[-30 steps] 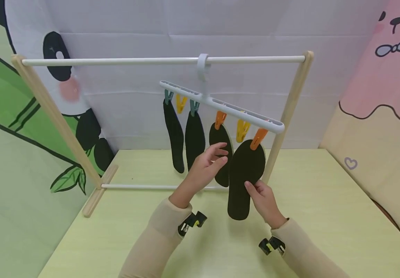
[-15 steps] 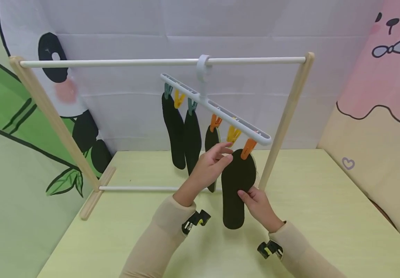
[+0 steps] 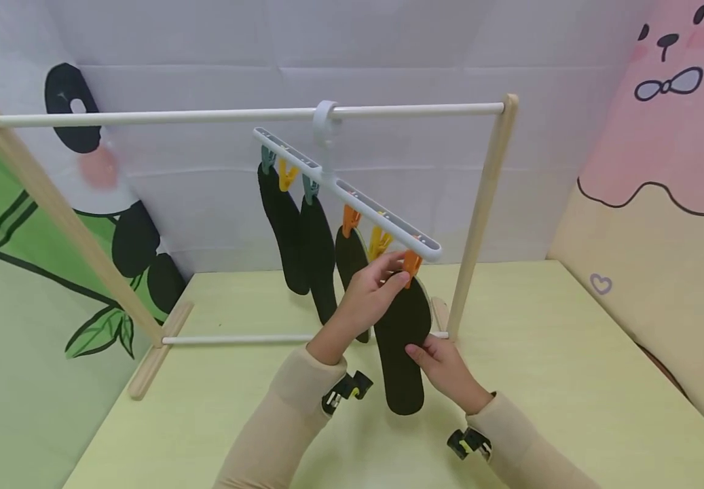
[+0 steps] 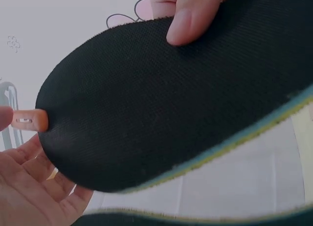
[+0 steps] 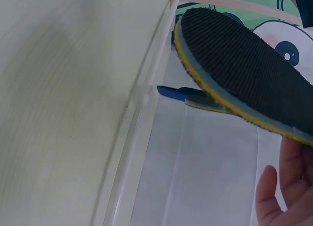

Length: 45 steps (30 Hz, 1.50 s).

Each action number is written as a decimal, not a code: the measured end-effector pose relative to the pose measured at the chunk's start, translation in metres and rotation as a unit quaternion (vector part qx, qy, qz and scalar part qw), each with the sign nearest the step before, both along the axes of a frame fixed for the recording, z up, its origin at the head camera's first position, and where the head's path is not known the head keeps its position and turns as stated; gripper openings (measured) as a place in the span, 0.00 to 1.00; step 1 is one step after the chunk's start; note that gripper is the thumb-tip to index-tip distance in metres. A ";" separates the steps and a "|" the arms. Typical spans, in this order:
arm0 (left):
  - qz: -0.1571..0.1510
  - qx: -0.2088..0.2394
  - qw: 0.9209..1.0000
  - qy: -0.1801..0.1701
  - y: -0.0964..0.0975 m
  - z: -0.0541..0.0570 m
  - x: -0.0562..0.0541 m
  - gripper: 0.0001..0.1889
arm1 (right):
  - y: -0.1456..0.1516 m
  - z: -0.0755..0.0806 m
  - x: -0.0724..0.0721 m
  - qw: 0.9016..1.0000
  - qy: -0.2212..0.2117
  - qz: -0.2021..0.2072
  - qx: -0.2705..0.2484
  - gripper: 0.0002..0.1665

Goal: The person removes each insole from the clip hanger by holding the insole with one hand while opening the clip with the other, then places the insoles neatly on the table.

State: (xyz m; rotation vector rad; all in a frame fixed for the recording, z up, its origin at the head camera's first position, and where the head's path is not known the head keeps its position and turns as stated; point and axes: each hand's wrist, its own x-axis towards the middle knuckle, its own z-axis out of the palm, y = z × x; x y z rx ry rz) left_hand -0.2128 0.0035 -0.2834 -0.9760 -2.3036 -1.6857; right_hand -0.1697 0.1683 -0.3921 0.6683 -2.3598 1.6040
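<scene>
Head view: find the insole point(image 3: 397, 346) at 5 o'clock of centre, beneath the orange clip point(image 3: 411, 267) on the hanger point(image 3: 382, 214). Likely light, bendy, tough, not slippery; best held by its long edges. Pinched by the right hand point(image 3: 446, 370) at its 3 o'clock edge, with the left hand point(image 3: 364, 299) angled toward 1 o'clock, at the clip.

Left wrist: see thumb tip against the clip at 9 o'clock, loose fingers behind; cannot tell whether pinching.

Right wrist: see fingers at 4 o'clock, under the insole.
</scene>
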 end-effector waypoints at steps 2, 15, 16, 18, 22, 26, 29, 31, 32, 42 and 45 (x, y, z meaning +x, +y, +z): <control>0.003 -0.001 1.000 0.003 0.000 0.001 0.001 0.19 | -0.001 0.000 0.000 1.000 -0.002 0.000 0.004 0.08; 0.021 -0.008 0.998 0.050 -0.004 0.000 -0.002 0.18 | -0.004 0.002 0.001 0.999 0.008 0.027 0.029 0.09; 0.023 -0.005 0.998 0.055 -0.005 0.000 -0.002 0.18 | -0.005 0.003 0.001 0.999 0.010 0.033 0.028 0.10; 0.032 -0.003 0.998 0.060 -0.007 0.001 -0.001 0.18 | -0.006 0.004 0.000 0.998 0.010 0.047 0.027 0.11; 0.063 -0.003 0.996 0.065 -0.012 0.003 0.001 0.17 | -0.009 0.007 -0.001 0.997 -0.003 0.072 0.024 0.14; 0.086 0.001 0.994 0.072 -0.016 0.005 0.003 0.16 | -0.012 0.009 -0.004 0.996 -0.018 0.088 0.022 0.15; 0.095 0.005 0.993 0.067 -0.019 0.006 0.003 0.16 | -0.014 0.012 -0.004 0.995 -0.028 0.093 0.028 0.14; 0.101 0.005 0.993 0.053 -0.022 0.006 0.003 0.16 | -0.017 0.014 -0.004 0.995 -0.032 0.092 0.037 0.13; 0.102 0.005 0.994 0.045 -0.024 0.006 0.003 0.16 | -0.018 0.015 -0.005 0.994 -0.035 0.092 0.040 0.13; 0.090 0.032 0.995 -0.007 -0.024 0.013 0.009 0.13 | -0.025 0.019 -0.006 0.992 -0.039 0.098 0.066 0.11; 0.080 0.045 0.996 -0.006 -0.024 0.014 0.010 0.12 | -0.026 0.018 -0.005 0.991 -0.047 0.104 0.068 0.11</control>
